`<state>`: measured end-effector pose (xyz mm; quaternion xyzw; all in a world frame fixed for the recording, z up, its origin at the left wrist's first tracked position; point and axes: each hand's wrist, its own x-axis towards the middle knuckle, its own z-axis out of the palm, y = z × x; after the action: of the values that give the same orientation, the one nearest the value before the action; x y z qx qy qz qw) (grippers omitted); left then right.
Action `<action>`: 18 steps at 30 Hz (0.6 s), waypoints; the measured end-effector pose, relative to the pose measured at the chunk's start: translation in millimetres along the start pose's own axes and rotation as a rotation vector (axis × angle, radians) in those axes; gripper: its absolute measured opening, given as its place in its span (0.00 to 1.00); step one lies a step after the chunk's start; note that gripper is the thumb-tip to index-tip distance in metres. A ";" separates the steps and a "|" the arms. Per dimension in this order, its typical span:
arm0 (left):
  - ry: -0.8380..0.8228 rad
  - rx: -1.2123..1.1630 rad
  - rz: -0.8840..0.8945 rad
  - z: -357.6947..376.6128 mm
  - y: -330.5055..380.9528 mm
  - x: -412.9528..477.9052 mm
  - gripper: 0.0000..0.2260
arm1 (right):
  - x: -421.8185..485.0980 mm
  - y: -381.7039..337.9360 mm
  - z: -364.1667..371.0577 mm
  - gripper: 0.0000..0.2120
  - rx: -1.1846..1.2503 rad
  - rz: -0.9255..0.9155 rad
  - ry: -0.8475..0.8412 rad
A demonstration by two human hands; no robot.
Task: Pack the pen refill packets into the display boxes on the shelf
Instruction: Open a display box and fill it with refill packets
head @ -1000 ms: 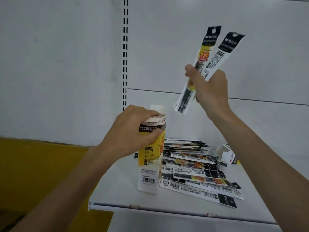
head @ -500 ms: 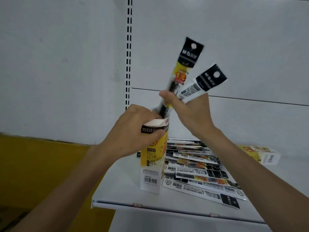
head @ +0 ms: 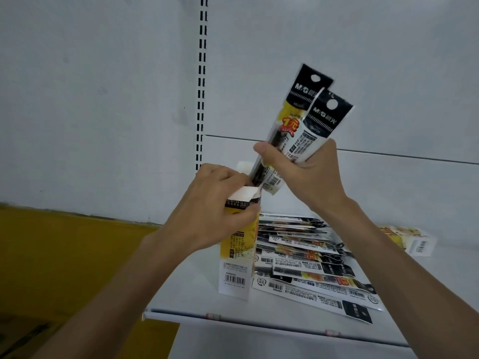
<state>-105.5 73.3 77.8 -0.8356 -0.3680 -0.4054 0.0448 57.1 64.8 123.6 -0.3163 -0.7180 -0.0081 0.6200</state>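
Where a flat yellow panel (head: 64, 255) filled the lower left of the frame, the smooth white shelf (head: 197, 294) began, its back wall split by a slotted upright (head: 202, 81). Left of centre, the left hand (head: 215, 211) curled round the top of a tall, narrow cardboard display box (head: 237, 257). It stood upright on the shelf, yellow and white, a barcode low on its face and its top flap open. Just right, the right hand (head: 308, 174) gripped two long, flat, glossy refill packets (head: 303, 112) with black, hole-punched headers, tilted, their lower ends at the box's mouth. Below, a loose pile of packets (head: 305, 260) lay fanned just beside the box. Far right, a blurred second box (head: 407, 239) lay on its side.
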 end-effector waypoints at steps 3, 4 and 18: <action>-0.013 -0.026 0.005 1.3 1.8 -0.8 0.23 | 2.4 -6.0 -3.9 0.09 0.010 -0.017 0.017; -0.014 -0.033 0.005 2.0 1.6 -0.9 0.23 | 5.1 -7.8 -5.1 0.09 0.026 -0.010 0.020; 0.030 -0.060 0.031 6.3 2.5 -3.3 0.18 | 31.8 -24.9 14.8 0.10 -0.007 -0.027 -0.195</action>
<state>-101.1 71.9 71.8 -0.8360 -0.3419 -0.4281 0.0315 31.4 65.0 158.2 -0.3081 -0.7791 0.0120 0.5459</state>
